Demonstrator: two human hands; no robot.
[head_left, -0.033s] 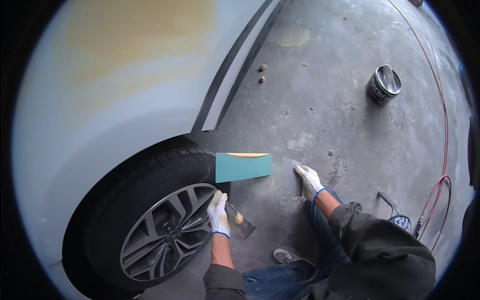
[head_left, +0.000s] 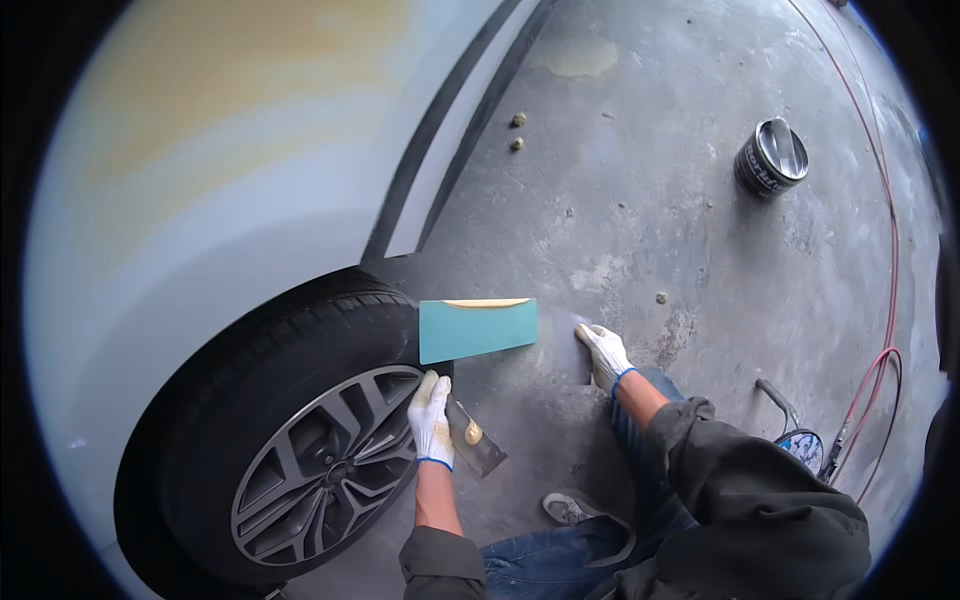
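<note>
My left hand (head_left: 431, 420), in a white knit glove, is closed beside the car's front of the tyre (head_left: 215, 410). From its right side a dark flat spreader (head_left: 487, 456) slants down, carrying a blob of cream putty (head_left: 473, 431). My right hand (head_left: 605, 355), also gloved, pinches the edge of a grey flat plate (head_left: 572, 350). Between and above the hands is a teal flat spreader (head_left: 478, 332) with cream putty (head_left: 487, 303) along its far edge. Which hand supports the teal spreader, I cannot tell.
A white car panel (head_left: 290, 190) with a yellowish patch fills the left, above a spoked wheel (head_left: 335, 475). On the concrete floor (head_left: 640, 220) stands a black can (head_left: 770, 160) at far right. A red hose (head_left: 891, 240) runs along the right, near a round-headed tool (head_left: 801, 447).
The view has shifted slightly. Both hands appear a little further left and up, along with the spreaders. Their grips look the same.
</note>
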